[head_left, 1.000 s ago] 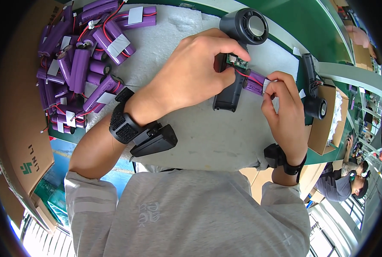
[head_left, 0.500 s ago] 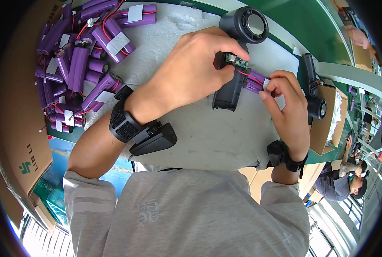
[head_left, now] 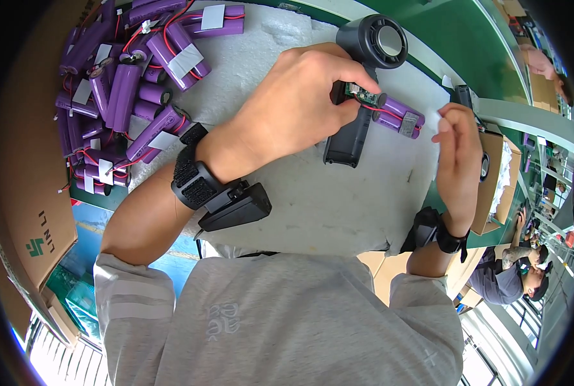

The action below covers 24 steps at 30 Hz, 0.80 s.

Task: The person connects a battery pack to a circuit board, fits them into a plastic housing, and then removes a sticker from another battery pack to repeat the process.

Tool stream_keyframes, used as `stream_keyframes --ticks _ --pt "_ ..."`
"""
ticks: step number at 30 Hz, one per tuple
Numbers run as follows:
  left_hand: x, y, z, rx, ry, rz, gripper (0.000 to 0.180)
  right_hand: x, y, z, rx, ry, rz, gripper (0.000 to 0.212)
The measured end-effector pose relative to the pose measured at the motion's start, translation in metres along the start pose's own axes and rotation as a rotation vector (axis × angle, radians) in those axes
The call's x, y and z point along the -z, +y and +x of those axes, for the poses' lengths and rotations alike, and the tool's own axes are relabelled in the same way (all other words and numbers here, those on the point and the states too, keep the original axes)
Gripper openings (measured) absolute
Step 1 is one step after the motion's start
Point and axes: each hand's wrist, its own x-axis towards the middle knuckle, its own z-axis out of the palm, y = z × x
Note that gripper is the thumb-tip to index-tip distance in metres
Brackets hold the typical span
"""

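Observation:
A black handheld fan (head_left: 347,143) lies on the pale work surface, its round head at the far end and its handle casing opened up. My left hand (head_left: 300,96) grips that handle, with thumb and index finger on either side of a small green circuit board (head_left: 363,95). Its other fingers are partly hidden behind the hand. Just right of the board lies a purple two-cell battery pack (head_left: 395,116) with red wires and a piece of grey tape. To the right of this pack my right hand (head_left: 459,145) hovers apart from it, empty, its fingers loosely bent.
Many purple battery packs (head_left: 122,96) are heaped at the far left, beside a large cardboard box (head_left: 26,193). At the right, another black fan (head_left: 464,96) is partly hidden by my right hand, near an open carton (head_left: 502,186). A co-worker (head_left: 502,280) sits farther right.
My right hand has let go of the purple battery pack and moved away to the right. The left hand keeps its grip on the fan.

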Motion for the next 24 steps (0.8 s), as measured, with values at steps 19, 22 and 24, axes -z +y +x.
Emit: stream_keyframes --ticks 19,22,24 --pt "0.007 0.005 -0.003 -0.161 0.038 0.208 0.021 -0.025 -0.011 0.01 0.252 -0.08 0.049 0.05" --pt "0.008 0.005 -0.003 -0.173 0.04 0.208 0.022 -0.036 -0.009 0.009 0.246 -0.154 0.031 0.058" --pt "0.011 0.004 -0.005 -0.17 0.03 0.212 0.022 -0.033 -0.013 0.007 0.185 -0.208 0.101 0.057"
